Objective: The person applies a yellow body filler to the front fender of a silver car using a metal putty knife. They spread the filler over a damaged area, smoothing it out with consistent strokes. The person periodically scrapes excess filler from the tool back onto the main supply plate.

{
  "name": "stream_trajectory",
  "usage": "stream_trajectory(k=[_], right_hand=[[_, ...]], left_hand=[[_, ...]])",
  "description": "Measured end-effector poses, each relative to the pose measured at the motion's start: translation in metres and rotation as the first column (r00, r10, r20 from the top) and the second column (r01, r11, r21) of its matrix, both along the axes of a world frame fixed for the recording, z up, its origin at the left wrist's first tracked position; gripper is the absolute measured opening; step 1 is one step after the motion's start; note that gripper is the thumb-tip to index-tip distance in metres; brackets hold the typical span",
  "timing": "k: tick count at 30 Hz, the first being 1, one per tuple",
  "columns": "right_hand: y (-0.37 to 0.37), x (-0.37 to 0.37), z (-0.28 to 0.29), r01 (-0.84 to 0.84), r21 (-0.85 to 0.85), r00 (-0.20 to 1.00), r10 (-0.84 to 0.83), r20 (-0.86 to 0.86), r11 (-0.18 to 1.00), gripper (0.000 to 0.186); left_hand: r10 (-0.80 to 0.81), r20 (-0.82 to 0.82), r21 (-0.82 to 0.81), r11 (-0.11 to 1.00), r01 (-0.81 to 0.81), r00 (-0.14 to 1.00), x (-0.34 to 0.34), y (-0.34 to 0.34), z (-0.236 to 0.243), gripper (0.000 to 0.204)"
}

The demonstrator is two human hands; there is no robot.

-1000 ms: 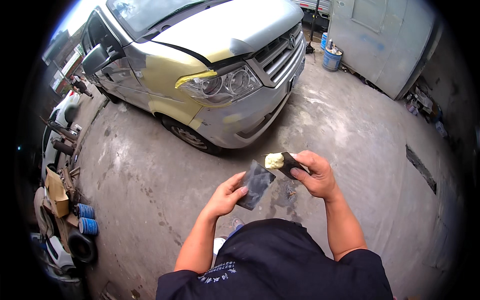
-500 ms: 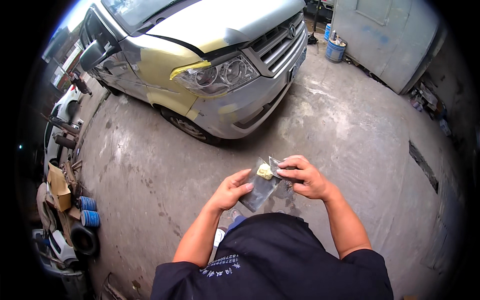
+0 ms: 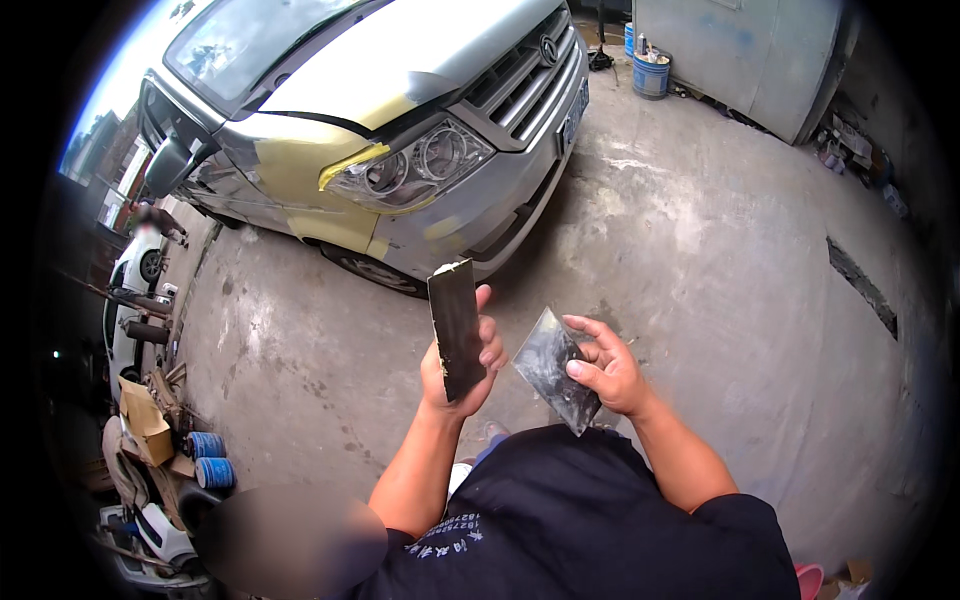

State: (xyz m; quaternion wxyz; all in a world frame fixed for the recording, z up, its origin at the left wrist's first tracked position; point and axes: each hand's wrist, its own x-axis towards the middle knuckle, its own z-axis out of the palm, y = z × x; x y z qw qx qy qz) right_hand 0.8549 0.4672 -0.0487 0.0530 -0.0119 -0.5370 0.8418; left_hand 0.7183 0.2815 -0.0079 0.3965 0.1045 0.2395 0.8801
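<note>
My left hand [image 3: 487, 350] grips a dark rectangular putty board [image 3: 456, 335], held nearly upright with its dark face in view. Pale putty [image 3: 447, 268] shows along its top edge, with traces down the left side; the other face is hidden. To the right, my right hand [image 3: 607, 368] pinches a grey, smeared, four-sided putty spreader [image 3: 557, 368], thumb on its face and fingers behind. The two tools are apart, in front of my body. Beyond them stands a silver van [image 3: 400, 110], its front fender [image 3: 285, 165] coated in yellowish filler and yellow tape [image 3: 350, 166] edging the headlight.
Blue cans [image 3: 213, 471], a cardboard box [image 3: 146, 422] and car parts lie at the left. A blue bucket [image 3: 650, 76] stands by a grey metal panel [image 3: 735, 60] at the far right. A person [image 3: 160, 222] is far left. A blurred patch [image 3: 290, 540] covers the lower left.
My hands have drawn apart. The left has tipped the putty board upright, so the putty lump shows only at its top; the right has turned the spreader broad face up. The view has shifted slightly.
</note>
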Motion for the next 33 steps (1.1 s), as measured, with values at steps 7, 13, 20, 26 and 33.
stream_trajectory(k=[7, 13, 20, 26, 33], right_hand=[[-0.034, -0.014, 0.02, 0.01, 0.378, 0.979, 0.068, -0.192, 0.926, 0.029], [-0.015, -0.046, 0.05, 0.099, 0.124, 0.986, -0.08, -0.145, 0.987, 0.03], [-0.041, -0.014, 0.04, 0.012, 0.265, 0.995, 0.014, -0.097, 0.964, 0.03], [-0.023, -0.042, 0.058, 0.109, 0.276, 0.989, -0.077, -0.124, 0.955, 0.03], [-0.019, -0.04, 0.051, 0.235, 0.404, 0.962, -0.15, -0.23, 0.884, 0.028]], left_hand=[[-0.084, -0.058, -0.027, 0.996, 0.083, 0.995, 0.0, 0.022, -0.001, 0.056], [-0.042, -0.189, -0.281, 0.96, -0.013, 0.981, 0.01, 0.024, 0.001, 0.048], [-0.018, -0.124, -0.354, 0.935, -0.027, 0.992, 0.005, 0.019, 0.01, 0.047], [0.131, -0.038, -0.458, 0.879, -0.134, 0.991, 0.022, 0.035, 0.04, 0.049], [0.005, -0.159, -0.399, 0.914, -0.069, 0.987, 0.011, 0.016, 0.017, 0.04]])
